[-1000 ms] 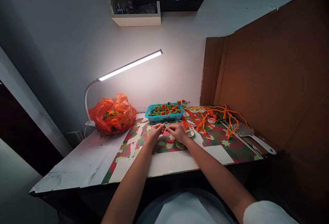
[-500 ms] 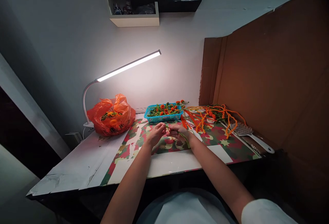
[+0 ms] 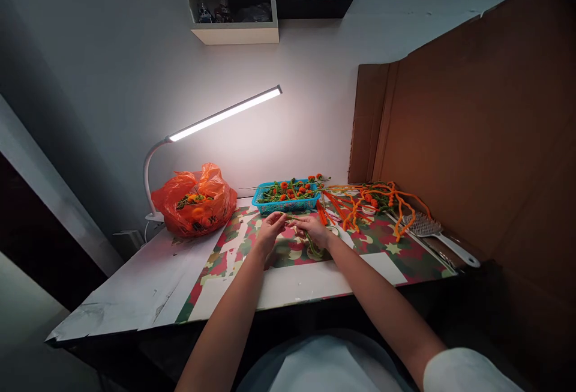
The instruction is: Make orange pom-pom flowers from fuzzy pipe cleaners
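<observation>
a thin green stem (image 3: 310,241) lies over the patterned mat (image 3: 387,242), pinched between the left hand (image 3: 271,229) and right hand (image 3: 312,230), fingers closed on it. just behind sits a blue basket (image 3: 287,205); an orange bag (image 3: 195,200) well left.

The person is wearing a white short-sleeved top; the sleeve edge is showing on the right upper arm. Both forearms are bare, and the left hand (image 3: 270,230) and right hand (image 3: 312,230) are wearing no gloves.
</observation>
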